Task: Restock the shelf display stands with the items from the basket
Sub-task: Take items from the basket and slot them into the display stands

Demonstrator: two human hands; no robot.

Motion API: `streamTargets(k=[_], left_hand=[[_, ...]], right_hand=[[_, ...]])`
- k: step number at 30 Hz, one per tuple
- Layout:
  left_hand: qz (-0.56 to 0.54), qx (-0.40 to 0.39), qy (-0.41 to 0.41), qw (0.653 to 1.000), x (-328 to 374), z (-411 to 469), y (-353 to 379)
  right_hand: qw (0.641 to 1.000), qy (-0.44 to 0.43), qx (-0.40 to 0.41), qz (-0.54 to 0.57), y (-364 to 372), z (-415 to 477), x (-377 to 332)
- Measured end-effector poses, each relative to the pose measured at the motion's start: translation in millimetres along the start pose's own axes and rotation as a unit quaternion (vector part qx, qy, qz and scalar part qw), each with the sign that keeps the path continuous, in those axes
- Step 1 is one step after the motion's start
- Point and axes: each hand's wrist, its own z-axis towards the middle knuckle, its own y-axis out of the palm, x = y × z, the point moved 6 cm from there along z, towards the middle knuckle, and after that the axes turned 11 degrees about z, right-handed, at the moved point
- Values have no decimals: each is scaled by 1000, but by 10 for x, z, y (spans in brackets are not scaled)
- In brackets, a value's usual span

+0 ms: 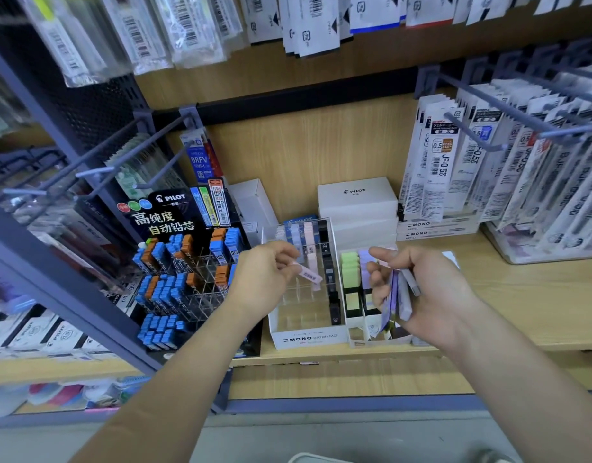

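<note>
My left hand (266, 272) pinches a slim pink lead case (308, 273) with a barcode, held just over the clear compartments of the white MONO graph display stand (309, 339). Several pink, lilac and black cases stand in the stand's back rows. My right hand (418, 292) grips a small bundle of purple and grey lead cases (400, 297) in front of the eraser stand (354, 282) with green and lilac erasers. The basket is out of view apart from a pale rim (308, 458) at the bottom edge.
A black Pilot lead display (184, 262) with blue and orange cases stands on the left. White Pilot boxes (356, 202) are stacked behind the stands. Metal hooks (471, 135) with hanging refill packs jut out on both sides. The wooden shelf (521, 295) runs to the right.
</note>
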Motion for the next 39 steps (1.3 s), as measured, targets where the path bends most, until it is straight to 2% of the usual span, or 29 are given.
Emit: streamTargets(k=[3, 7, 13, 19, 23, 25, 27, 28, 29, 30, 32, 36, 39], left_hand=[[32, 11, 33, 999, 61, 21, 67], [72, 27, 106, 991, 158, 56, 95], [130, 12, 190, 973, 270, 47, 221], [133, 53, 176, 974, 245, 58, 226], [135, 52, 163, 976, 213, 51, 224], [101, 72, 136, 983, 246, 53, 136], [5, 61, 77, 995, 319, 50, -9], [-92, 3, 40, 995, 375, 34, -29], [-208, -86, 16, 974, 471, -11, -7], [-297, -171, 6, 939, 593, -85, 24], [-366, -257, 18, 894, 765, -227, 63], [-432, -198, -28, 880, 700, -233, 73], [-449, -164, -61, 876, 563, -196, 16]], right_hand=[[1000, 5, -6, -9, 19, -4, 19], [997, 59, -28, -48, 58, -29, 94], [994, 43, -38, -91, 70, -38, 112], [992, 32, -50, -108, 73, -44, 104], [990, 31, -77, -117, 104, -94, 86], [987, 40, -104, -112, 141, -136, 81], [984, 56, -136, -104, 180, -180, 81], [981, 66, -152, -103, 194, -196, 86], [978, 74, -167, -104, 206, -207, 93], [975, 81, -179, -106, 225, -223, 99], [969, 95, -204, -105, 274, -257, 128], [969, 85, -194, -128, 291, -255, 168], [978, -30, -129, -163, 220, -192, 12]])
